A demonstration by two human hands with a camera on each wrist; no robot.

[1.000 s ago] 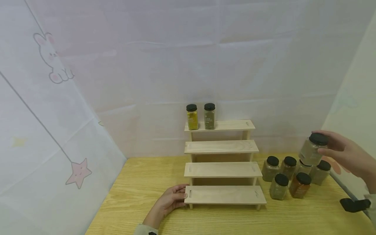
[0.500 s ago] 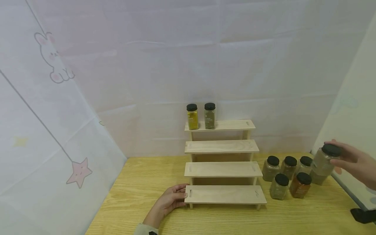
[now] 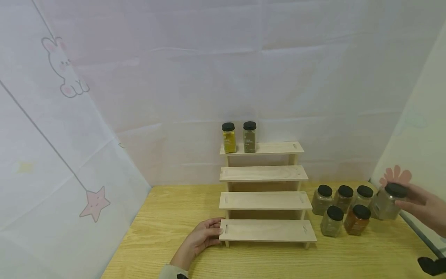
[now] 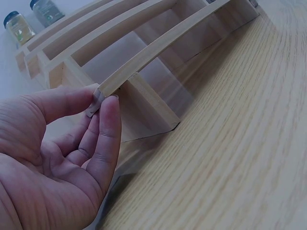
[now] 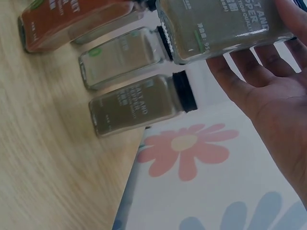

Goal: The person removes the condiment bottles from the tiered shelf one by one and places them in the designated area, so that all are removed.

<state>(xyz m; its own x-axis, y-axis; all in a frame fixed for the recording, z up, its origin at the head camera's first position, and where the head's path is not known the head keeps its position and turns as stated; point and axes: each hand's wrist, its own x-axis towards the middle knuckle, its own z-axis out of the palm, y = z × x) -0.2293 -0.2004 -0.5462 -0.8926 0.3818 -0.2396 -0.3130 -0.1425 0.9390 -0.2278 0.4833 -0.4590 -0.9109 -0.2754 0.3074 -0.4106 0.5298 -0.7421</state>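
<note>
Your left hand [image 4: 53, 163] is filling the lower left of the left wrist view, palm toward the camera. Your thumb and forefinger are meeting at the left end of the lowest step of the wooden stepped rack [image 4: 144, 52], your fingertips [image 4: 109, 103] touching its edge. The other fingers are curling loosely into the palm. The rack's steps are running away toward the upper right, each one sitting higher behind the last. On the top step, at the far upper left, a yellow spice jar [image 4: 18, 28] is standing beside a greenish spice jar [image 4: 47, 10], both black-lidded. The rack is resting on the pale woodgrain worktop [image 4: 230, 143].
</note>
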